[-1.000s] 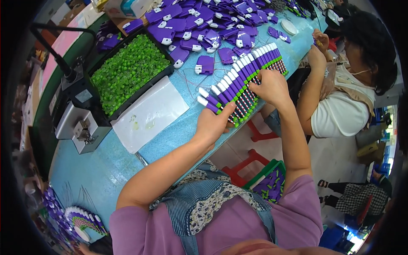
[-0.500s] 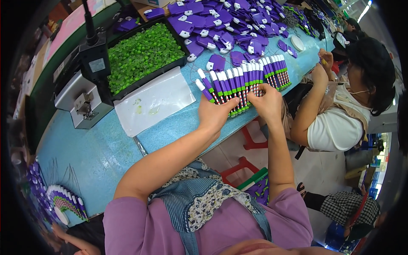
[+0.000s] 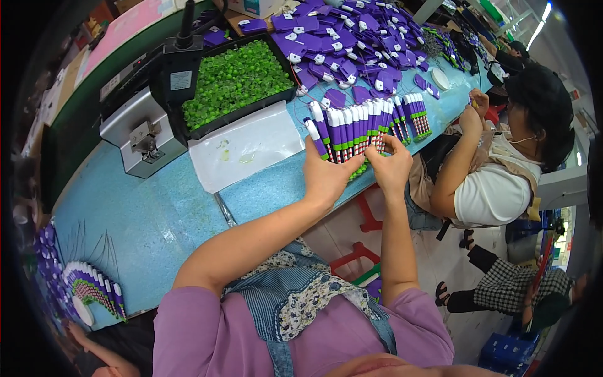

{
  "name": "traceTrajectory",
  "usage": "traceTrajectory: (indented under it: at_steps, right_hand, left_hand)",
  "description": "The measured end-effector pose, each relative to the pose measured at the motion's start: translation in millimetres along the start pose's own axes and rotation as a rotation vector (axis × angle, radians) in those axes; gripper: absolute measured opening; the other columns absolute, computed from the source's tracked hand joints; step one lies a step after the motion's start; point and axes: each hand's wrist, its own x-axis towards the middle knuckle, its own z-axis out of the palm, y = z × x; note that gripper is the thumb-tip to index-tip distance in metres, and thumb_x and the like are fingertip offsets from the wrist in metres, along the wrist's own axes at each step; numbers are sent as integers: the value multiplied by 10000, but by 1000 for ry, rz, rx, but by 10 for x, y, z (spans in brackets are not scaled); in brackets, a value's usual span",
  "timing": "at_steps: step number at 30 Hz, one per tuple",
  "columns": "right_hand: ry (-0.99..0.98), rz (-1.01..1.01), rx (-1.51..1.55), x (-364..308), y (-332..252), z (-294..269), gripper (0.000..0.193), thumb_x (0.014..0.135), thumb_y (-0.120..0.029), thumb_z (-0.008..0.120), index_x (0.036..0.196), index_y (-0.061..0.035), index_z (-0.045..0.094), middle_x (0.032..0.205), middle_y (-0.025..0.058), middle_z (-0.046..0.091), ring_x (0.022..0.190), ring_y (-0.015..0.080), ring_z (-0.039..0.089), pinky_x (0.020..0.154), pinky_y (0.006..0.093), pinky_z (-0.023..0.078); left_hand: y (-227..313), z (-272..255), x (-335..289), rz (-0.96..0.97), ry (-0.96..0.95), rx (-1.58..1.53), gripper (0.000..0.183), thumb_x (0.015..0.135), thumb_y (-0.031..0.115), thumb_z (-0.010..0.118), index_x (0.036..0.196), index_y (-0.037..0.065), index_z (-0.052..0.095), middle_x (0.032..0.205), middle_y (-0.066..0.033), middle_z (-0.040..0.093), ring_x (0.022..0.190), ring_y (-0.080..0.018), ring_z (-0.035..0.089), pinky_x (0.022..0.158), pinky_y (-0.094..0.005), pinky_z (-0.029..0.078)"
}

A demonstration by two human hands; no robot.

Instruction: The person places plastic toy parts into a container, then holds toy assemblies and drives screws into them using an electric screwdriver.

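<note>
A row of slim purple pen-like sticks [image 3: 358,119] with white tips, green bands and red-and-white striped stems lies side by side on the blue table. Around the row's left end wraps my left hand [image 3: 328,180], its thumb along the green lower ends. My right hand [image 3: 391,166] is closed over the striped stems near the row's right part, thumb and fingertips pressing on them. The two thumbs are close together. Just right of that hand lies a separate bunch of the same sticks [image 3: 416,116]. My fingers hide some lower ends.
Behind the row is a heap of purple flat pieces [image 3: 352,44]. To its left stand a black tray [image 3: 290,94] of small green parts, a white sheet [image 3: 245,151] and a metal machine [image 3: 144,135]. A co-worker [image 3: 496,182] sits at the right. More sticks [image 3: 94,289] fan out far left.
The view has shifted, so the table's things appear farther right. My right hand has moved left along the row, closer to my left hand. A person in checkered clothing at the right has moved.
</note>
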Motion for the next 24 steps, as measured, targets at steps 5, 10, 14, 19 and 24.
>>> traceTrajectory:
  at_steps: [5,10,14,19,24]
  right_hand:
    - [110,-91,188,-101,-263,48,360,659,-133,693,948,75,643,836,141,682,766,190,654,722,294,507]
    - [84,-162,304,-347,-1008,11,332,703,-58,685,1010,57,631,857,79,658,778,109,608,638,233,502]
    - [20,-284,512,-568,-1658,110,346,716,4,689,1046,70,606,920,90,637,800,133,607,636,240,517]
    - [-133,-595,566,-1070,-2774,607,327,675,-20,694,977,84,621,849,108,652,752,146,619,671,268,518]
    - [-325,-717,547,-1517,-3564,1454,254,622,-163,684,808,8,655,711,139,646,633,248,648,626,332,514]
  left_hand:
    - [230,-203,-96,161,-13,-71,665,630,129,817,1147,19,413,975,-115,651,847,-180,652,722,-312,518]
    - [611,-627,-306,259,-3,-205,697,653,105,803,1209,11,394,962,-97,657,845,-138,643,730,-291,520]
    - [1119,-1191,-601,504,123,-74,663,660,102,808,1190,9,420,978,-93,633,866,-134,614,735,-286,502]
    - [1587,-2158,-941,617,301,-194,193,744,15,740,918,12,657,841,2,664,732,-68,613,648,-223,496]
    - [1710,-3186,-988,596,568,-173,269,751,-33,708,1000,28,626,906,-37,667,786,-131,645,681,-278,530]
